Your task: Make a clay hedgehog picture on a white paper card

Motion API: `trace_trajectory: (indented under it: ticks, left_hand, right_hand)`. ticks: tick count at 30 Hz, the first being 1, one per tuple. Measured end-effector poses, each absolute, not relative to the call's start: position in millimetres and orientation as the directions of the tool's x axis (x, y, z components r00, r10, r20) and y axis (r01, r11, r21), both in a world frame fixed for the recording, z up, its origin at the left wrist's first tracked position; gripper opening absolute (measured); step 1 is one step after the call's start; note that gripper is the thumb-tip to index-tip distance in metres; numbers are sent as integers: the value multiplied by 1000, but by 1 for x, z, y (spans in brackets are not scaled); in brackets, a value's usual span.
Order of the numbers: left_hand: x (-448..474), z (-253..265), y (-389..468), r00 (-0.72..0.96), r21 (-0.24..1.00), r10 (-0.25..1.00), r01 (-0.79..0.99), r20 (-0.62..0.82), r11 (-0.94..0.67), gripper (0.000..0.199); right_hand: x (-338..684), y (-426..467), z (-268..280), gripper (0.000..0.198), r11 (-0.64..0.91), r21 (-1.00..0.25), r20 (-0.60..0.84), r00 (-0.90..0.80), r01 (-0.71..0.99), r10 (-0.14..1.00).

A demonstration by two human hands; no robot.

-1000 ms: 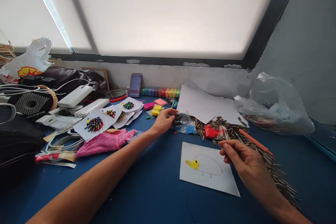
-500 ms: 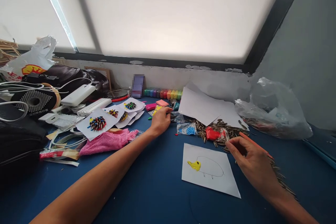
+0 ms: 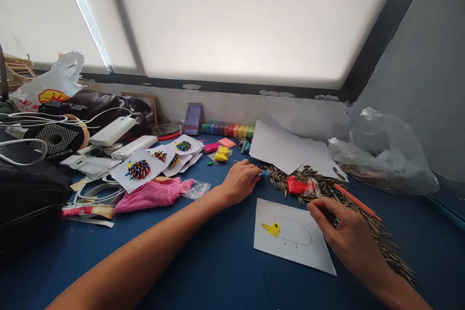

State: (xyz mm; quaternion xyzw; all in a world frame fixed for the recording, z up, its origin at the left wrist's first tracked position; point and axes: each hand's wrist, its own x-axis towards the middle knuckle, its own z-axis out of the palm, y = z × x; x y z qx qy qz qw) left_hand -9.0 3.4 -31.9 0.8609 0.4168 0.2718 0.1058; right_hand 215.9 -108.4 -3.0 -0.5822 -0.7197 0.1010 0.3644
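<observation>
My left hand (image 3: 242, 181) lies over a small packet of blue clay (image 3: 265, 173), fingers bent around it; only a blue end shows past the fingertips. My right hand (image 3: 343, 225) is pinched closed just below a plastic packet of red clay (image 3: 297, 185), and anything between the fingertips is too small to make out. Between the hands lies a white sheet (image 3: 294, 261) with a pencilled animal outline, its head filled with yellow clay (image 3: 272, 229). Striped sunflower seeds (image 3: 279, 177) are heaped beneath and around the red packet.
An orange stick-like piece (image 3: 358, 202) rests along the seeds. Behind are blank papers (image 3: 279, 147), yellow clay packets (image 3: 221, 154) and a row of coloured clay (image 3: 228, 130). Finished seed pictures (image 3: 138, 170), a pink cloth (image 3: 148, 196) and cables crowd the left; a plastic bag (image 3: 385, 155) sits right.
My left hand has moved from beside the yellow packets, right and nearer, onto the blue clay packet. My right hand has shifted slightly down from the red packet's edge.
</observation>
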Motion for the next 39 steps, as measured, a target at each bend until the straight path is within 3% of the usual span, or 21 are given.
trace_trajectory:
  ticks: [7,8,10,12,17,24,39]
  left_hand:
    - [-4,-4,-5,358,618,787,488,503,-616,20]
    - [-1,0,-9,372,676,792,416,483,-608,20]
    - [5,5,-16,460,885,820,136,341,-444,18]
    - [9,7,-23,563,967,799,5,209,-256,19]
    - [13,7,-33,668,989,737,7,104,-145,23]
    - [11,10,-34,742,997,670,36,20,-71,22]
    - [10,6,-36,816,987,578,75,23,-145,24]
  right_hand:
    - [216,-107,-6,33,266,-618,372,-23,739,928]
    - [217,-107,-6,33,252,-631,366,-5,734,931]
    - [218,-107,-4,36,211,-693,322,35,689,946]
    - [218,-108,1,41,166,-790,237,44,591,971]
    - [210,-114,11,44,128,-897,82,-127,422,989]
    - [206,-120,10,40,84,-940,51,-107,330,993]
    - [210,-122,13,35,0,-958,-47,-157,286,987]
